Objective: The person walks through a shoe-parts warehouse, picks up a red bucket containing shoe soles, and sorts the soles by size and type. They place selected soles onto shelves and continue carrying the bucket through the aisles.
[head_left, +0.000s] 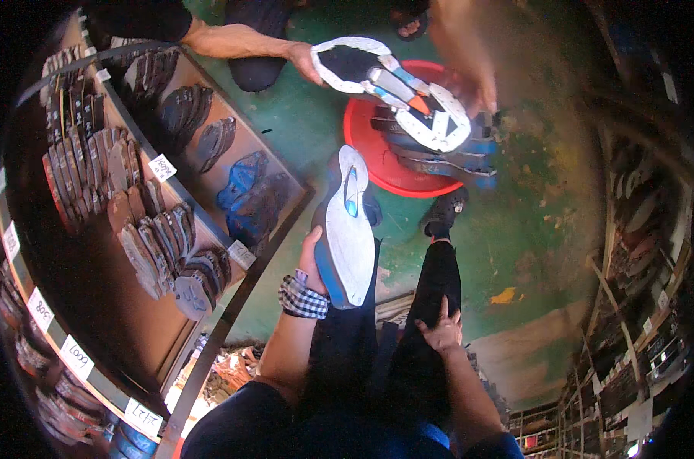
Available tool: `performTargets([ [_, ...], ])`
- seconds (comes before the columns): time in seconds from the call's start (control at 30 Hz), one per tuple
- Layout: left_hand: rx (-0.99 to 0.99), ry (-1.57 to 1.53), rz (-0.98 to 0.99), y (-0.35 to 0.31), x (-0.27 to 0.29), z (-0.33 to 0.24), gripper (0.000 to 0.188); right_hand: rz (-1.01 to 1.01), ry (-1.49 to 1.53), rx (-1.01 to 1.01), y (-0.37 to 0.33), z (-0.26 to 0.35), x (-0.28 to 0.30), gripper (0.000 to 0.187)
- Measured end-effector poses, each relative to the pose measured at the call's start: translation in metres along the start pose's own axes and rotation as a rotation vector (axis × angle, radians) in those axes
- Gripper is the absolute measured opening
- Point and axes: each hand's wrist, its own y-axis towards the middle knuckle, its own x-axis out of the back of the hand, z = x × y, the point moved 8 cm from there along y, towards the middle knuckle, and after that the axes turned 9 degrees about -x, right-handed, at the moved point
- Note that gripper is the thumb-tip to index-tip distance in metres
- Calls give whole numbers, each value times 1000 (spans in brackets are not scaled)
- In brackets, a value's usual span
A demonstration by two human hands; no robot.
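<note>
Holding a blue-sided white sole [348,243], my left hand [312,266] clamped on its edge, right hand [444,333] on my dark leg [437,279], fingers [444,309] apart.

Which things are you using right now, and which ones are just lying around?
In use:
- white-and-blue sole shape, in the left hand
- white-rimmed piece, in another person's hand
- red tub with dark pieces, probably

Just lying about:
- stacked brown pieces
- blue pieces
- white cards
</note>
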Motion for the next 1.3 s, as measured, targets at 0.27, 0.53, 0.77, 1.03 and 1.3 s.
performTargets([
  [0.27,-9,-11,-49,36,-12,23,68,-15,-12,-53,-8,16,46,111],
  [0.53,8,-274,211,28,-85,22,93,-89,3,-32,-4,18,63,106],
  [0.77,-133,-320,170,3,-120,-4,95,-106,7,-22,-3,16,74,102],
  [1.03,-155,-480,368,3,-138,-29,104,-144,6,-12,1,16,66,98],
  [1.3,17,-819,384,4,-139,-24,107,-169,-15,-14,0,16,64,96],
])
